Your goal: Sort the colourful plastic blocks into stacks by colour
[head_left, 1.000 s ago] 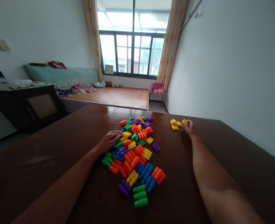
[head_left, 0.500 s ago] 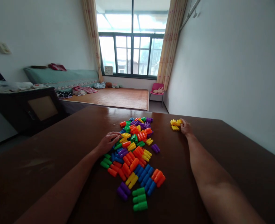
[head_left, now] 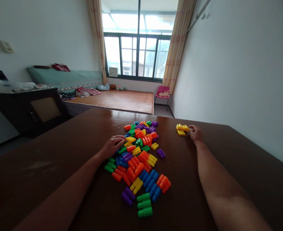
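A long pile of plastic pieces (head_left: 134,163) in orange, blue, green, purple and yellow runs down the middle of the brown table. My left hand (head_left: 113,145) rests at the pile's left edge, its fingertips by a yellow piece (head_left: 130,139); whether they grip anything is hidden. To the right, a small group of yellow pieces (head_left: 182,129) lies apart from the pile. Just right of that group is my right hand (head_left: 195,133), its fingers slightly curled and apart, with nothing visible in them.
The dark table (head_left: 66,144) reaches toward a bed (head_left: 127,99) beneath the window. A dark cabinet (head_left: 23,109) stands at the left. A pink chair (head_left: 162,90) is by the far wall. One purple piece (head_left: 161,153) lies right of the pile.
My right hand has let go of the yellow pieces and moved slightly right. My left hand is almost unmoved. The whole view has shifted a little.
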{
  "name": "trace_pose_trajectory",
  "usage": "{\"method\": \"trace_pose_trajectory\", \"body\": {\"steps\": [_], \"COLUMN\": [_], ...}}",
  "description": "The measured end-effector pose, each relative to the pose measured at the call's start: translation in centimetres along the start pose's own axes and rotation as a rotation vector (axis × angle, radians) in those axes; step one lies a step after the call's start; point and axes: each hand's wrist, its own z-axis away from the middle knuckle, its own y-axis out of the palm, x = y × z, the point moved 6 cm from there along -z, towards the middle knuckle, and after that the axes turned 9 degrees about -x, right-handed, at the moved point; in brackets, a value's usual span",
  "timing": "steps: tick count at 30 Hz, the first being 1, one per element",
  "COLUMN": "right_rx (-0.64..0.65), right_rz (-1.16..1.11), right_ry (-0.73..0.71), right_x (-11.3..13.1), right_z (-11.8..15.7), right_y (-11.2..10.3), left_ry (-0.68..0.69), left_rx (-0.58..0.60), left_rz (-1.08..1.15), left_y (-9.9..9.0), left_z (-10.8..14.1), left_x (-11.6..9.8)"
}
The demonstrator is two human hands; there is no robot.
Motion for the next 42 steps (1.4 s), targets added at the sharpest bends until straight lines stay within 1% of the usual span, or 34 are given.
{"method": "trace_pose_trajectory", "body": {"steps": [4,6,8,9,10,11,12,13,14,15,16,17,18,19,21,23,26,27,31,34,37,40,42], "right_rx": [0.059,0.009,-0.070,-0.075,-0.038,0.057,0.199,0.377,0.545,0.687,0.817,0.921,0.980,1.012,1.022,1.038,1.103,1.116,1.113,1.095,1.114,1.111,1.033], "right_rz": [0.049,0.066,0.033,-0.024,-0.107,-0.213,-0.339,-0.444,-0.511,-0.554,-0.580,-0.572,-0.540,-0.506,-0.460,-0.489,-0.568,-0.580,-0.582,-0.567,-0.494,-0.482,-0.517], "right_ry": [-0.049,-0.070,-0.091,-0.099,-0.112,-0.134,-0.165,-0.233,-0.330,-0.431,-0.521,-0.597,-0.662,-0.706,-0.745,-0.718,-0.647,-0.644,-0.707,-0.697,-0.717,-0.700,-0.619], "right_x": [0.4,1.5,4.1,6.1,8.5,11.4,14.6,18.3,21.9,25.2,28.0,30.1,31.6,32.6,33.3,33.1,32.6,32.5,32.8,32.7,32.5,32.0,30.8], "right_z": [0.3,0.0,-0.5,-0.6,-0.4,0.0,0.9,2.4,4.3,6.6,9.0,11.3,13.3,14.9,16.8,17.4,17.0,16.8,16.6,16.5,16.4,14.9,12.4], "right_y": [-0.1,-0.9,-2.1,-2.6,-2.8,-2.8,-2.6,-2.2,-2.0,-2.0,-2.0,-2.0,-1.9,-1.9,-1.7,-1.7,-1.6,-1.6,-1.7,-1.8,-2.0,-2.2,-2.0], "left_ry": [0.014,0.023,0.022,0.018,0.016,0.014,0.015,0.016,0.017,0.017,0.016,0.016,0.017,0.018,0.025,0.034,0.043,0.043,0.029,0.027,0.027,0.041,0.056], "left_rx": [-0.005,-0.006,-0.012,-0.016,-0.018,-0.021,-0.022,-0.023,-0.024,-0.022,-0.019,-0.014,-0.009,-0.007,-0.004,-0.001,0.003,0.002,-0.002,-0.002,-0.009,-0.016,-0.015], "left_rz": [0.001,0.003,0.001,0.000,0.001,0.004,0.010,0.017,0.024,0.029,0.031,0.030,0.027,0.024,0.017,0.012,0.003,0.002,-0.001,0.013,0.024,0.025,0.028], "left_y": [0.1,0.2,0.2,0.2,0.2,0.2,0.2,0.2,0.2,0.1,0.1,0.1,0.1,0.1,0.0,0.0,0.0,0.0,0.0,0.1,0.2,0.2,0.3], "left_z": [0.1,0.1,0.1,0.2,0.2,0.2,0.2,0.2,0.2,0.2,0.2,0.2,0.2,0.2,0.2,0.2,0.2,0.2,0.2,0.2,0.1,0.1,0.1], "left_x": [-0.1,-0.1,-0.1,-0.1,-0.1,-0.2,-0.2,-0.3,-0.4,-0.5,-0.5,-0.6,-0.6,-0.6,-0.6,-0.8,-0.9,-1.0,-0.9,-0.8,-0.5,-0.1,0.1]}}
